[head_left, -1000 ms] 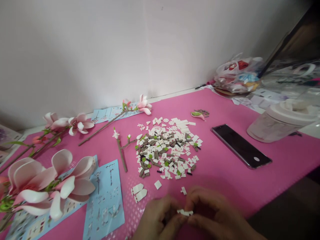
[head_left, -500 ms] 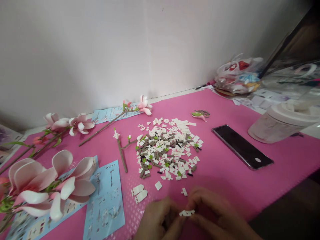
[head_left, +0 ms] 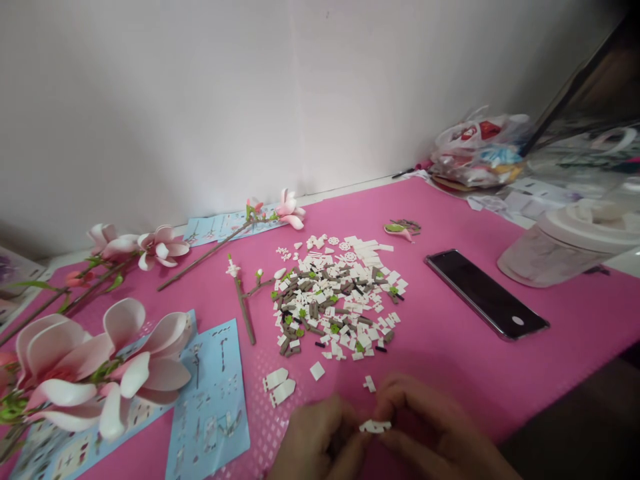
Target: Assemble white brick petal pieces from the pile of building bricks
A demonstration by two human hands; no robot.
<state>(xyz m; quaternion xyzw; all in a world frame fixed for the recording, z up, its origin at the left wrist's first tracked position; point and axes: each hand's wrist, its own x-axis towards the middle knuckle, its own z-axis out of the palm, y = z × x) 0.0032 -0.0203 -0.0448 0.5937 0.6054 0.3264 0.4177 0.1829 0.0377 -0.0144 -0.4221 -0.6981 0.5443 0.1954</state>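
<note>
At the near edge of the view, my left hand (head_left: 317,437) and my right hand (head_left: 435,427) pinch small white building bricks (head_left: 375,427) between their fingertips, one hand at each end. The bricks appear pressed together; the exact joint is too small to make out. Just beyond my fingers lies a loose white brick (head_left: 369,383). To the left are a square white tile (head_left: 317,371) and two joined-looking white petal pieces (head_left: 280,387). Farther back spreads a heap of white, brown and green bricks (head_left: 335,303), beside a brown brick twig (head_left: 244,310).
Blue instruction sheets (head_left: 207,400) lie at left, partly under large pink-white magnolia flowers (head_left: 125,373). A flowering branch (head_left: 205,260) rests near the wall. On the right are a phone (head_left: 485,293) and a white-lidded tub (head_left: 565,243); plastic bags (head_left: 477,150) sit behind them.
Both hands stay nearly in place, still pinching the white bricks, which have tilted very slightly. The whole view has shifted a little; nothing else on the table has moved.
</note>
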